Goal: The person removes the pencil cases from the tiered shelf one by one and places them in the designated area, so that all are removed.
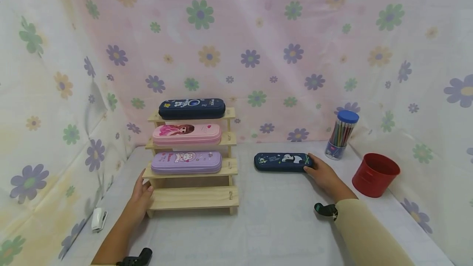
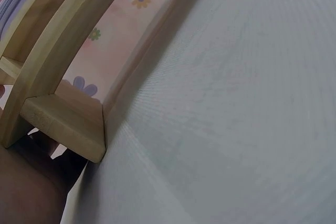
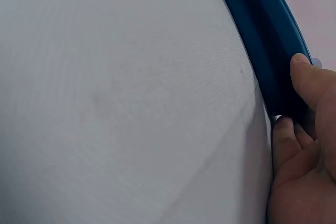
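The right hand [image 1: 325, 173] grips the right end of a navy pencil case with a panda [image 1: 283, 162], thumb on one side and fingers on the other, with only a narrow gap between them filled by the case. That case lies lengthwise on the tabletop [image 1: 273, 216], to the right of a wooden rack [image 1: 192, 198] and left of a pencil tub [image 1: 340, 136]. The left hand [image 1: 139, 196] touches the left side of the rack near its lowest shelf; the wood partly hides the fingers, so I cannot tell whether they curl round it or only lie against it.

There are four pencil cases in all: the one in the right hand and three on the rack. The rack has four shelves, carrying, from the top, one navy space case [image 1: 192, 112], one pink case [image 1: 186, 134] and one lilac case [image 1: 186, 162], with bare wood on the lowest. One blue-lidded tub of pencils and one red bucket [image 1: 375, 175] stand at the right, and one small white object [image 1: 98, 219] lies at the far left.

The left forearm slants up and rightward from the lower left; the right, in a beige sleeve [image 1: 366, 225], slants up and leftward from the lower right, its hand pointing left toward the case
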A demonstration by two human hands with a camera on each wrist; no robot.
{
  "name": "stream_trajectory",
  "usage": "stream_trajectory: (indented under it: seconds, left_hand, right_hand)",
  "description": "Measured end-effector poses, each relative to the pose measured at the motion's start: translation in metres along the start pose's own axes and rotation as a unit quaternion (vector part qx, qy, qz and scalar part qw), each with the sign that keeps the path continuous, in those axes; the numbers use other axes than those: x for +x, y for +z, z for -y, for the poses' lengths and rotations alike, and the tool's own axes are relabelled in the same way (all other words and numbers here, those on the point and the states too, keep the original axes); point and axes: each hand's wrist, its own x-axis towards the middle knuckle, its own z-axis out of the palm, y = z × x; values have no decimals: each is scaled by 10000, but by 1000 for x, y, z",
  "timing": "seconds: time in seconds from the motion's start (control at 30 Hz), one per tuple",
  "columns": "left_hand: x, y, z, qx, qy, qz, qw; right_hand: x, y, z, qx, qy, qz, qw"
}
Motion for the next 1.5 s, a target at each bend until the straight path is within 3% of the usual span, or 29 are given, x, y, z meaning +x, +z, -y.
stream_trajectory:
  seconds: [0.23,0.4,0.53,0.7,1.0,1.27,1.4,1.5]
  left_hand:
    - [-2,-2,2,296,-160,-54,9994]
    - [-2,-3,2,264,-130,-35,9996]
    - [-2,-3,1,260,-113,-9,9996]
    - [-5,-3,-1,318,-171,-33,9993]
    - [-4,-3,1,260,-231,-9,9994]
    - [2,0,1,-439,542,-34,9976]
    - [0,1,-1,-341,509,-48,9981]
    - [-1,2,-2,-238,366,-25,9990]
  right_hand:
    - [-3,5,-4,282,-92,-190,9994]
    - [-13,9,2,543,98,-396,9977]
    - [-26,16,25,438,75,-1024,9937]
    - [-43,37,62,245,-492,-1785,9824]
    - [-67,78,113,182,-1552,-1579,9750]
    - [-87,112,147,568,-1953,-1362,9696]
    - [-99,130,168,682,-2262,-1262,9635]
    - [-106,145,183,571,-2268,-1219,9646]
